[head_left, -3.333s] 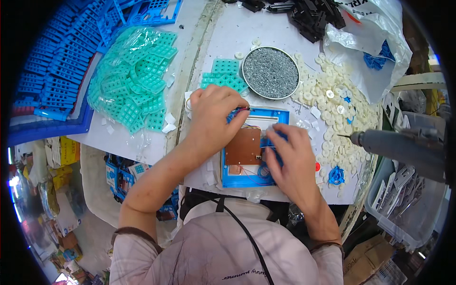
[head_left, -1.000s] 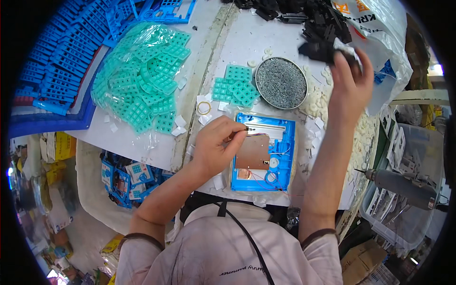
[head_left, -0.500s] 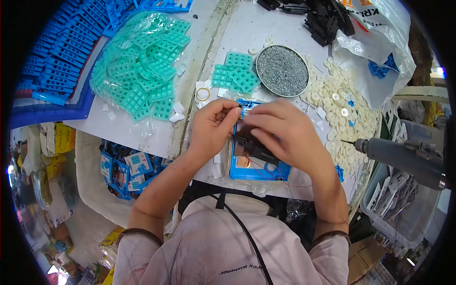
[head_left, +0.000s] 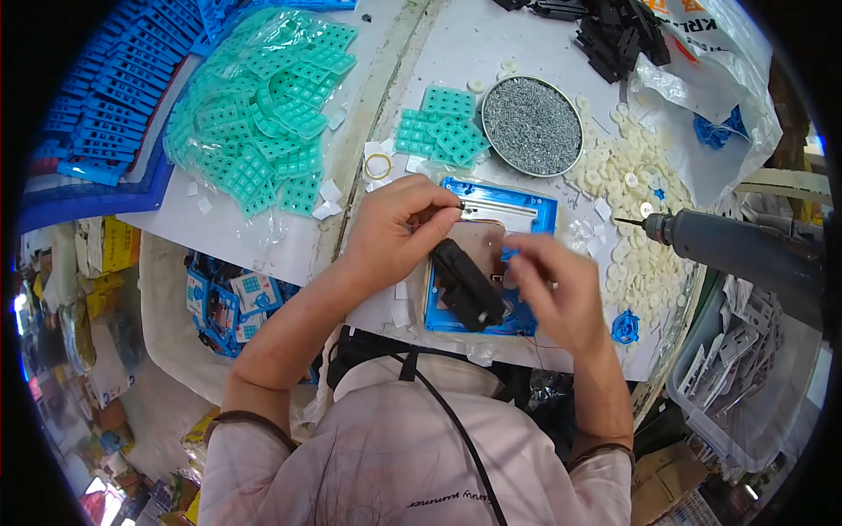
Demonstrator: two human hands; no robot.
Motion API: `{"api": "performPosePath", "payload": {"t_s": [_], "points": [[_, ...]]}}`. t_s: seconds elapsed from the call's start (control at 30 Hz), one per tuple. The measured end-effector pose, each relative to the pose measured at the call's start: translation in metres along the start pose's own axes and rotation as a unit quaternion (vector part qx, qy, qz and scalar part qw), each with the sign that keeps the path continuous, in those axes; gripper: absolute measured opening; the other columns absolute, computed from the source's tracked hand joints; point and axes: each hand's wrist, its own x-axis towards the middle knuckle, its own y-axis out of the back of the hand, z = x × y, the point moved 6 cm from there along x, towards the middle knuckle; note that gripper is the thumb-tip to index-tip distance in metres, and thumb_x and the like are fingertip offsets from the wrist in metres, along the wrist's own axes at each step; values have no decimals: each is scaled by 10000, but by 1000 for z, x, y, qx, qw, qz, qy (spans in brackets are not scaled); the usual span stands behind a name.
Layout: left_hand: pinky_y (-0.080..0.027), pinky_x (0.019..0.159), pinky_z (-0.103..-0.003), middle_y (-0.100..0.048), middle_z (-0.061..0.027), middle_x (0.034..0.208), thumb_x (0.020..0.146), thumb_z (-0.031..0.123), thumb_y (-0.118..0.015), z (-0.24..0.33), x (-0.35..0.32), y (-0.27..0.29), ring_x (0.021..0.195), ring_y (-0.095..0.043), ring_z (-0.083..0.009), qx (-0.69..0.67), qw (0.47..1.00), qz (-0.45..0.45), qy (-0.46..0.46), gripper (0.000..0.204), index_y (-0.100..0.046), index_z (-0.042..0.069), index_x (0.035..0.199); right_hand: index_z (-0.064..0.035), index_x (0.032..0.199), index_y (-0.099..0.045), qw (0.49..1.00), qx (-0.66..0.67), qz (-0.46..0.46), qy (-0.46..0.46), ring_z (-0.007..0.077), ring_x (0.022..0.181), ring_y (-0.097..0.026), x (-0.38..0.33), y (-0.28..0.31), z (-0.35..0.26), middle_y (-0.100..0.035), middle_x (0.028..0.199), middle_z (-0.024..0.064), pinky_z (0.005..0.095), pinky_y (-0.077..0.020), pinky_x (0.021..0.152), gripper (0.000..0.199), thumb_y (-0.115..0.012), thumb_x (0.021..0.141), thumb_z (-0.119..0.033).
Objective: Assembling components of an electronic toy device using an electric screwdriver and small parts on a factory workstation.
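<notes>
A blue plastic casing [head_left: 545, 210] lies in front of me, with a brown board [head_left: 474, 237] set inside it. Across the board rests a long black plastic part [head_left: 469, 285], tilted, its upper end beside my left hand. My left hand [head_left: 399, 230] is closed in a pinch at the casing's far left, by a pale slotted strip [head_left: 504, 210]; what sits between its fingertips is too small to name. Over the casing's right side, my right hand [head_left: 561, 285] pinches a small blue plastic piece [head_left: 509, 253]. Thin red wire shows near the casing's near edge.
Behind the casing stand a round tin of screws [head_left: 532, 127] and green rubber keypads [head_left: 443, 127]. White round discs [head_left: 645, 193] spread to the right, under a power screwdriver [head_left: 702, 235]. More keypads [head_left: 263, 114] fill a clear bag at left. Black parts [head_left: 618, 39] lie at the back.
My right hand has moved right and nearer, away from my left hand, and now shows a small blue piece. The casing's far side and the black part are more exposed.
</notes>
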Motion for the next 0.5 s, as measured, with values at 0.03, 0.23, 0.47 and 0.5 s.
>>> {"api": "performPosePath", "payload": {"t_s": [0.03,0.23,0.47,0.5], "points": [[-443,625,-233,-634,-40,871,904,36,-684,-2,-1,0,713,-567,-91,-2,1000,6,7,87,-687,-7,980,-14,1088,-663,995,45,8,-85,284,699,-615,5,2,7,-676,847,111,380,-516,667,247,-722,850,-50],[-438,623,-231,-631,-37,868,903,40,-684,-6,-3,-1,709,-563,-85,-25,999,12,30,85,-680,-14,969,-72,1085,-625,973,-129,-96,163,334,1010,-551,-17,-17,-57,-574,1155,111,420,-484,853,542,-861,630,-245],[-429,582,-249,-602,-50,789,903,63,-691,-4,-1,-2,643,-540,-105,-23,999,30,1,83,-690,0,956,-40,1150,-596,983,-164,-33,81,365,1060,-528,-22,-47,-45,-526,1244,130,463,-467,895,617,-862,625,-228],[-429,585,-246,-605,-48,793,903,63,-691,-4,-1,-2,647,-539,-100,-22,999,29,3,82,-689,0,956,-16,1190,-579,979,-181,-19,91,366,1032,-547,-20,-44,-43,-541,1226,146,445,-487,867,634,-851,647,-197]]}}
